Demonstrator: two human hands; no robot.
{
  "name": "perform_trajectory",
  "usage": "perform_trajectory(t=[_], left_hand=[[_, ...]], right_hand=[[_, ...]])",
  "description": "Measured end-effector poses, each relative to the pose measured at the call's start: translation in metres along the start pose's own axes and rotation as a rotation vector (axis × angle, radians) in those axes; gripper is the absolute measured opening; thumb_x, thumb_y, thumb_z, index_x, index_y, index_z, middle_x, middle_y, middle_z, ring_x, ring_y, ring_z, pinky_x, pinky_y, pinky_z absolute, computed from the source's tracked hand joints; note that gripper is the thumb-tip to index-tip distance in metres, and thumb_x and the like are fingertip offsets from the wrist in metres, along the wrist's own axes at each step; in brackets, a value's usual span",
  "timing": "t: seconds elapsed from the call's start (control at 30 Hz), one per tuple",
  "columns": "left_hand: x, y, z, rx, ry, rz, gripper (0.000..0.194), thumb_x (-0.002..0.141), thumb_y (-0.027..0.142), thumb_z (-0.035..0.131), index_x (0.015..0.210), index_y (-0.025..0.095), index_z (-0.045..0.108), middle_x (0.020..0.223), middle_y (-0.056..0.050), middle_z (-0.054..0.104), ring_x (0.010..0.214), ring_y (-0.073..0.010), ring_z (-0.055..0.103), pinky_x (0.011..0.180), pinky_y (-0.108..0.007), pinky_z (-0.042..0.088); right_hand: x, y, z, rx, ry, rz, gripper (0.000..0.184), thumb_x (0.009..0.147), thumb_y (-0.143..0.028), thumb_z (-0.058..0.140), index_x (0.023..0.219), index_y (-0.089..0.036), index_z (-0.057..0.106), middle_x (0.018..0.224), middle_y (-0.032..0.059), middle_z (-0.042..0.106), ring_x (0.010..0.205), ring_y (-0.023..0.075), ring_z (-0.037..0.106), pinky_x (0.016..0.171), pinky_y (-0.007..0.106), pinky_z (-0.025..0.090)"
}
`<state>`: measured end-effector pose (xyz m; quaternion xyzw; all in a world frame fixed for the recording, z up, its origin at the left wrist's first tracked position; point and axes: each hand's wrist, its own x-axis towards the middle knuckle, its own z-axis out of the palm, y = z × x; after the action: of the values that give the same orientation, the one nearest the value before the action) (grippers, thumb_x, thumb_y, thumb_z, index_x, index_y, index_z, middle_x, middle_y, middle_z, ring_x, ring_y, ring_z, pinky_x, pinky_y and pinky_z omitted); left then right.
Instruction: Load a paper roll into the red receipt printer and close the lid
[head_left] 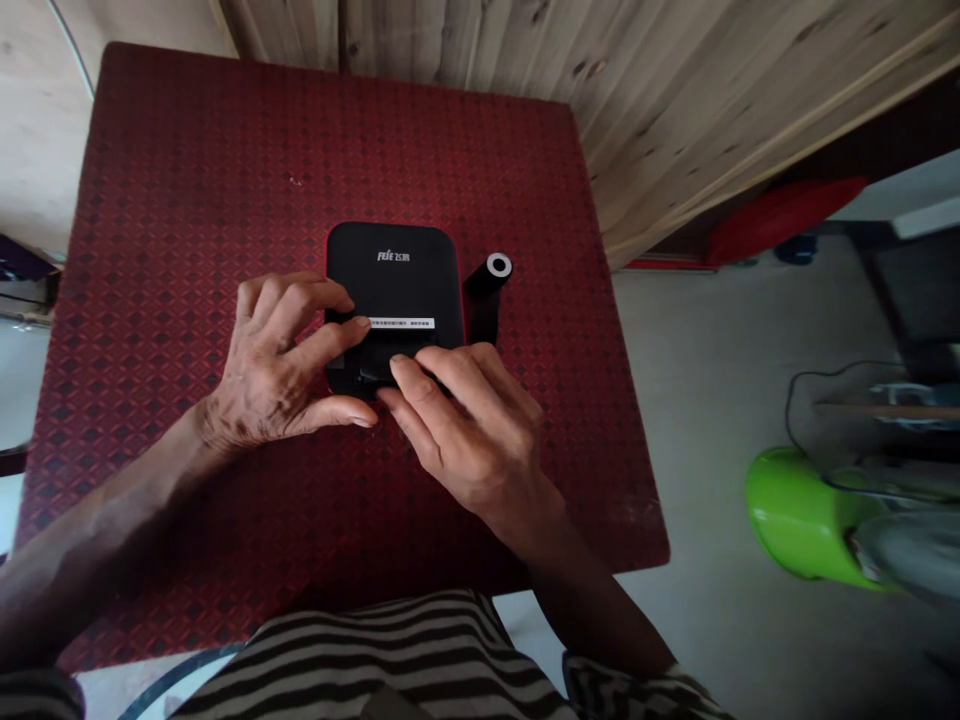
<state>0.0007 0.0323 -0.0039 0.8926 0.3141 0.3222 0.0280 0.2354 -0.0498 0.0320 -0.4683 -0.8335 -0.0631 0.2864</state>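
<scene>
A small black printer-like device [394,285] with rounded corners, a red edge and a white logo lies near the middle of the table. A thin white strip of print [405,323] crosses its top. My left hand [281,365] grips the device's left side, fingertips curled on top and thumb along the near edge. At the near edge, the fingers and thumb of my right hand [469,420] pinch the front part; what lies between the fingertips is partly hidden. Just right of the device is a black cylinder [489,277] with a white ring on its end.
The table [225,190] has a dark red patterned cover. Wooden boards [465,40] run along its far side. On the floor to the right stands a bright green bucket [795,510], with a dark cord [789,400] nearby. A red object [787,215] is farther back.
</scene>
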Motion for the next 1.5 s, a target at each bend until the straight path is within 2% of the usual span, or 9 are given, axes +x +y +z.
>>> perform_trajectory(t=[0.13, 0.3, 0.4, 0.57, 0.93, 1.1, 1.2, 1.3, 1.5], left_hand=[[0.006, 0.006, -0.009, -0.108, 0.046, -0.012, 0.066, 0.106, 0.080, 0.042, 0.128, 0.025, 0.072, 0.126, -0.013, 0.073, 0.116, -0.0320, 0.068, 0.101, -0.054, 0.052], [0.000, 0.012, -0.034, -0.140, 0.224, -0.191, 0.044, 0.113, 0.057, 0.050, 0.127, 0.024, 0.075, 0.115, -0.009, 0.075, 0.113, -0.0280, 0.070, 0.101, -0.048, 0.055], [-0.017, 0.017, -0.034, -0.010, 0.217, -0.127, 0.031, 0.108, 0.045, 0.063, 0.127, 0.024, 0.075, 0.112, -0.009, 0.074, 0.103, -0.0262, 0.071, 0.093, -0.045, 0.058], [-0.035, 0.022, -0.016, 0.126, 0.107, 0.012, 0.042, 0.098, 0.047, 0.079, 0.136, 0.032, 0.067, 0.119, -0.009, 0.075, 0.108, -0.0299, 0.072, 0.088, -0.049, 0.062], [-0.036, 0.022, -0.011, 0.144, 0.110, 0.011, 0.049, 0.096, 0.045, 0.082, 0.140, 0.031, 0.067, 0.123, -0.010, 0.075, 0.108, -0.0306, 0.075, 0.085, -0.049, 0.064], [-0.034, 0.025, -0.009, 0.148, 0.175, 0.004, 0.059, 0.092, 0.049, 0.088, 0.144, 0.033, 0.064, 0.129, -0.011, 0.070, 0.114, -0.0298, 0.072, 0.091, -0.048, 0.067], [-0.032, 0.028, -0.011, 0.154, 0.149, -0.002, 0.062, 0.091, 0.046, 0.089, 0.144, 0.030, 0.063, 0.129, -0.013, 0.070, 0.117, -0.0321, 0.071, 0.093, -0.052, 0.066], [-0.030, 0.031, -0.013, 0.166, 0.130, -0.020, 0.059, 0.090, 0.043, 0.090, 0.141, 0.026, 0.065, 0.131, -0.016, 0.069, 0.122, -0.0349, 0.070, 0.098, -0.055, 0.063], [-0.027, 0.032, -0.014, 0.139, 0.137, -0.087, 0.050, 0.091, 0.052, 0.087, 0.132, 0.035, 0.065, 0.135, -0.011, 0.067, 0.128, -0.0345, 0.068, 0.101, -0.057, 0.062]], right_hand=[[-0.014, 0.001, -0.014, 0.045, 0.077, 0.021, 0.030, 0.103, -0.023, 0.076, 0.131, -0.014, 0.069, 0.113, 0.0118, 0.080, 0.091, 0.0204, 0.071, 0.084, 0.037, 0.063], [-0.051, 0.003, -0.019, 0.142, 0.225, 0.104, 0.013, 0.109, -0.025, 0.063, 0.106, -0.017, 0.073, 0.090, 0.0066, 0.076, 0.075, 0.0168, 0.068, 0.069, 0.032, 0.058], [-0.075, 0.002, -0.005, 0.232, 0.158, 0.193, 0.020, 0.110, -0.020, 0.059, 0.092, -0.021, 0.067, 0.079, 0.0018, 0.071, 0.070, 0.0147, 0.065, 0.067, 0.030, 0.055], [-0.100, -0.003, 0.024, 0.239, -0.078, 0.276, 0.039, 0.109, -0.019, 0.061, 0.071, -0.022, 0.058, 0.066, -0.0014, 0.059, 0.063, 0.0127, 0.056, 0.063, 0.028, 0.046], [-0.098, -0.002, 0.033, 0.150, -0.124, 0.282, 0.039, 0.109, -0.024, 0.064, 0.070, -0.021, 0.059, 0.068, -0.0020, 0.057, 0.064, 0.0126, 0.053, 0.066, 0.028, 0.041], [-0.099, -0.002, 0.035, 0.136, -0.114, 0.287, 0.042, 0.110, -0.026, 0.062, 0.069, -0.022, 0.058, 0.067, -0.0021, 0.057, 0.063, 0.0124, 0.053, 0.065, 0.027, 0.041], [-0.100, -0.001, 0.037, 0.138, -0.102, 0.286, 0.042, 0.110, -0.025, 0.062, 0.069, -0.022, 0.058, 0.067, -0.0023, 0.057, 0.063, 0.0122, 0.052, 0.065, 0.027, 0.040], [-0.102, -0.001, 0.038, 0.141, -0.101, 0.290, 0.041, 0.109, -0.025, 0.064, 0.069, -0.022, 0.058, 0.067, -0.0022, 0.058, 0.064, 0.0123, 0.053, 0.065, 0.027, 0.040], [-0.100, -0.002, 0.036, 0.128, -0.113, 0.283, 0.041, 0.109, -0.025, 0.064, 0.069, -0.022, 0.058, 0.067, -0.0024, 0.058, 0.064, 0.0119, 0.053, 0.065, 0.028, 0.039]])
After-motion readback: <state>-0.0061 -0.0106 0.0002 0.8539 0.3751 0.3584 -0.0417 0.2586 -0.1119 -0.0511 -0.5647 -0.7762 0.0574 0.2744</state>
